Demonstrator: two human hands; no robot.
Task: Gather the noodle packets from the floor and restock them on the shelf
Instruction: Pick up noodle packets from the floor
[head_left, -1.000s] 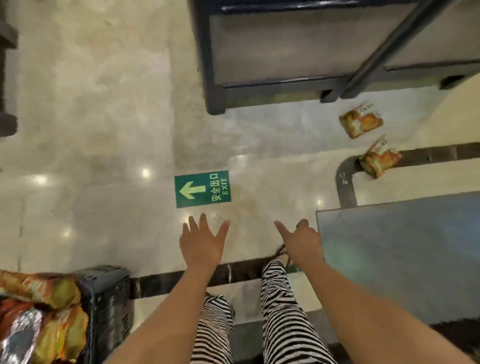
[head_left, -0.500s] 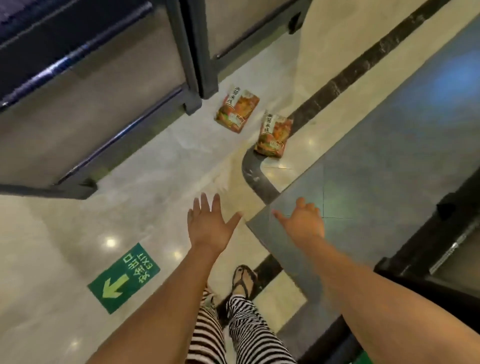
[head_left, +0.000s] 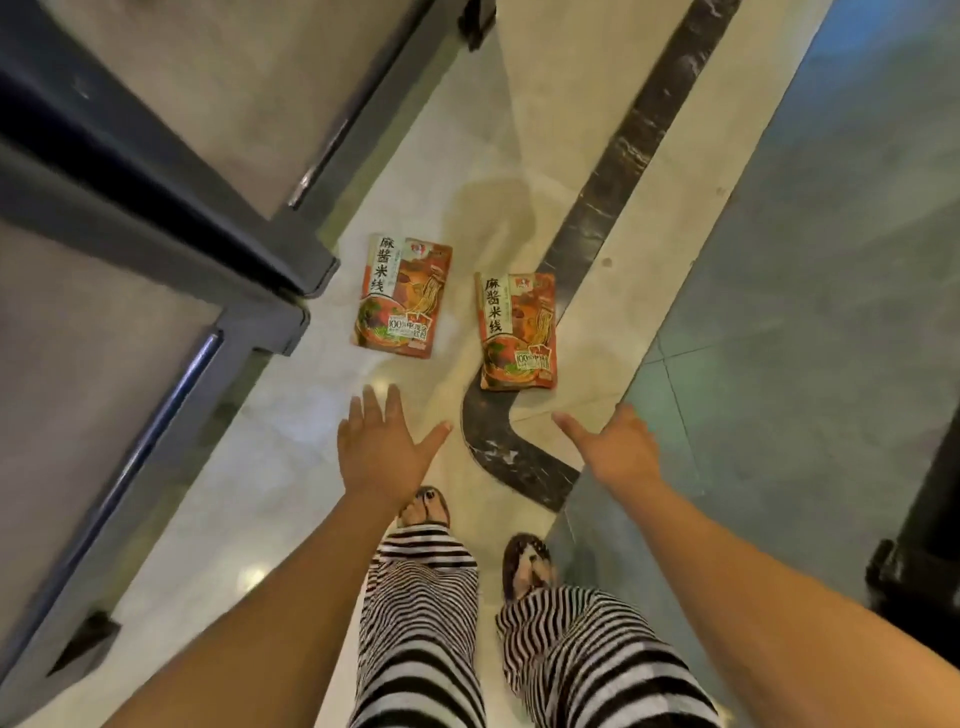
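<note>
Striped trousers nearest. My left hand spread, empty; my right hand loose, thumb out, empty. First noodle packet flat on floor just beyond left hand; second noodle packet beyond, between both hands. Shelf frame further, left of left hand.

We look straight down on a polished cream marble floor, glossy enough to hold a soft spot of reflected light. A dark veined stone band runs diagonally across it and bends in a curve near the middle. To the right lies a grey-blue tiled area. On the left stands a dark metal frame around grey panels. A black object at the right edge is cropped too tightly for us to identify.
</note>
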